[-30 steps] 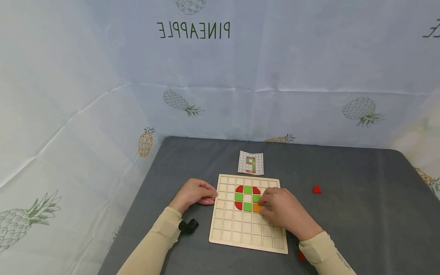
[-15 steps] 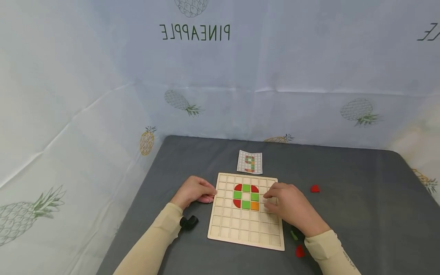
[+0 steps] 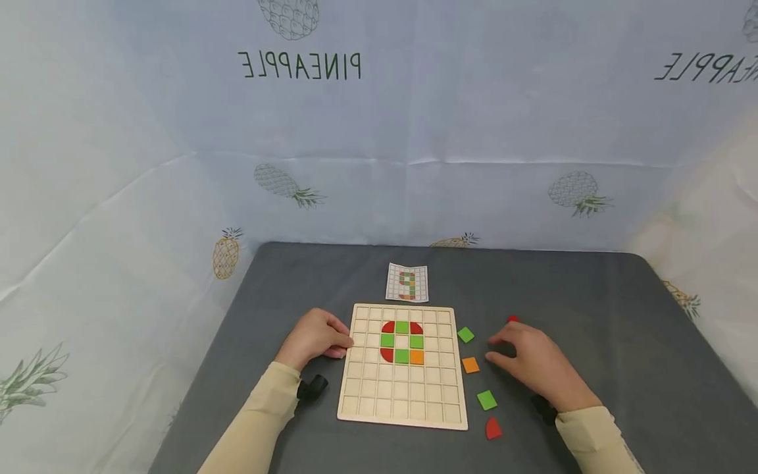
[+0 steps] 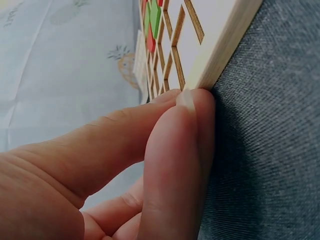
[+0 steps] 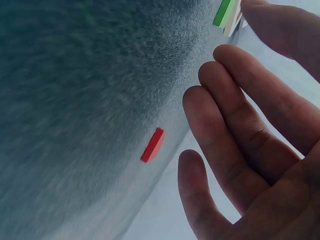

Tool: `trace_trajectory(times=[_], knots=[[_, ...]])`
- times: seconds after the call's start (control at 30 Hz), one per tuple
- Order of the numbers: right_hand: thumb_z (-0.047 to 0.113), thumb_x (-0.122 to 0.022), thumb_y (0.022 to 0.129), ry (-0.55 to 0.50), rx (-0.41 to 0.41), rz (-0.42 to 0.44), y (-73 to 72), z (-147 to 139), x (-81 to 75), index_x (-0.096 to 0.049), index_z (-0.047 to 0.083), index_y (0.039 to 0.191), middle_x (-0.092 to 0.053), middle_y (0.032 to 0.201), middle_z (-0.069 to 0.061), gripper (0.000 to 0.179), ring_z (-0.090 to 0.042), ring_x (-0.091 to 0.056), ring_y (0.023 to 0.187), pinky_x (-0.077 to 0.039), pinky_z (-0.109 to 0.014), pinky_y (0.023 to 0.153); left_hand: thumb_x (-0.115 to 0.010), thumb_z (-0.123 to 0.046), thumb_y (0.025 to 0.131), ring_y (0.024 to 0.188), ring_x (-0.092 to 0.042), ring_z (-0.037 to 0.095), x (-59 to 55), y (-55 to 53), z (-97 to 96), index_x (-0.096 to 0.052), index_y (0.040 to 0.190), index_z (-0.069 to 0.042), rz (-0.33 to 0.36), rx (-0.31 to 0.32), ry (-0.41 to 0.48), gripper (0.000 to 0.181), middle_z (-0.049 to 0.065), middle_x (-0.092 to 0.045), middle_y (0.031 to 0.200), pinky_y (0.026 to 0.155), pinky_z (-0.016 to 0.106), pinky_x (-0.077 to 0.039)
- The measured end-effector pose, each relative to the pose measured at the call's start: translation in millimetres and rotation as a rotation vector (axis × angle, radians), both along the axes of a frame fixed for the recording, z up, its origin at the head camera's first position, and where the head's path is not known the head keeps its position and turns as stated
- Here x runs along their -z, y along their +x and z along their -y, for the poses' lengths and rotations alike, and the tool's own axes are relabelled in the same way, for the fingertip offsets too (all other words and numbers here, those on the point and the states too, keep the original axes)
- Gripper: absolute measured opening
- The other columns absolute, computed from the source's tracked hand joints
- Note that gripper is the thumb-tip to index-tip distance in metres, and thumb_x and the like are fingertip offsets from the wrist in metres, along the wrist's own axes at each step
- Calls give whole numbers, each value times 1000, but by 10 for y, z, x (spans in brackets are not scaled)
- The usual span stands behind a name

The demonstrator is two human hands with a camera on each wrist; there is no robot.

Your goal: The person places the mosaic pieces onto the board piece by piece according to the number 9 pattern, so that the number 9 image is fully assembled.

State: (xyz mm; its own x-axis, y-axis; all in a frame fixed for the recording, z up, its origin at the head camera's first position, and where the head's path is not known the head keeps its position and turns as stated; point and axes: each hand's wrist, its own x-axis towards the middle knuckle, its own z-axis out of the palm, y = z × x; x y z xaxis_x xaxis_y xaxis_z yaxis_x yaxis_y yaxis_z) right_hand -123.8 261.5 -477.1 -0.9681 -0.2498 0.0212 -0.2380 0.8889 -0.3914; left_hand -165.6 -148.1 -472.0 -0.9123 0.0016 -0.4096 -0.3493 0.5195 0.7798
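Note:
A pale wooden grid board [image 3: 370, 395] lies on the dark table, with several red, green and one orange tile [image 3: 416, 357] set in its cells as a ring. My left hand [image 3: 312, 339] pinches the board's left edge between thumb and finger, as the left wrist view shows. My right hand [image 3: 541, 362] hovers right of the board, fingers relaxed and holding nothing. Near it lie a green square [image 3: 466, 334], an orange square [image 3: 470, 365], another green square [image 3: 487, 399] and a red rounded piece [image 3: 493, 428]. A second red piece [image 5: 153, 145] lies beyond the right fingers, partly hidden in the head view.
Behind the board lies a printed card [image 3: 406, 283] with a coloured grid pattern. A pale cloth [image 3: 474, 112] with pineapple prints hangs around the back and sides of the dark table [image 3: 580, 296].
My right hand has left the orange tile on the board and moved right, past the board's edge, uncovering loose tiles. The left hand stays at the board's edge. The head view has shifted slightly.

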Motion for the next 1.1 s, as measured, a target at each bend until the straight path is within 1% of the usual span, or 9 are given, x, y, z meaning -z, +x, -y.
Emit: trace_trajectory(times=[0.1,0.2,0.33,0.5,0.73,0.97,1.1], knots=[[28,-91,88,-6,10,5,-107,24,27,-84,13,109,-75,105,-2,27,-24,-74,98,-64,-50,87,-92,-5,83,61,-74,13,2,-5,5,-78,94,-2,-4,9,2,18,11,-77,81,63,31,-67],[30,-92,88,-7,2,2,-200,91,48,-84,12,109,-74,104,-2,29,-23,-73,95,-64,-49,85,-92,-4,82,61,-74,13,40,8,6,-78,93,-2,1,10,20,18,11,-77,80,63,31,-67],[31,-94,85,2,3,3,-266,199,70,-85,11,109,-74,103,-2,32,-21,-72,92,-64,-48,84,-92,-5,82,61,-74,13,58,3,0,-77,94,-2,3,18,35,19,11,-78,80,63,32,-67],[30,-96,83,24,23,4,-291,279,102,-85,11,107,-73,100,0,33,-18,-71,90,-64,-46,82,-92,-5,83,62,-74,13,51,-21,16,-77,94,-2,3,36,45,19,11,-78,81,63,32,-67],[28,-96,83,34,0,-54,-328,329,110,-85,11,103,-73,97,0,29,-16,-70,85,-63,-44,78,-92,-6,83,62,-74,13,37,-24,39,-77,93,-2,-1,33,26,18,11,-77,81,63,32,-67],[21,-95,83,26,-6,-42,-330,300,98,-85,9,106,-74,99,-2,27,-18,-71,88,-64,-45,79,-92,-8,84,63,-75,13,48,-55,62,-77,94,-2,35,42,59,19,12,-78,81,64,31,-67],[19,-94,84,16,-16,-44,-326,259,76,-85,9,106,-74,100,-3,26,-20,-72,89,-65,-46,80,-92,-7,84,62,-75,12,65,-68,72,-77,94,-1,41,47,69,19,12,-78,81,63,31,-67]])
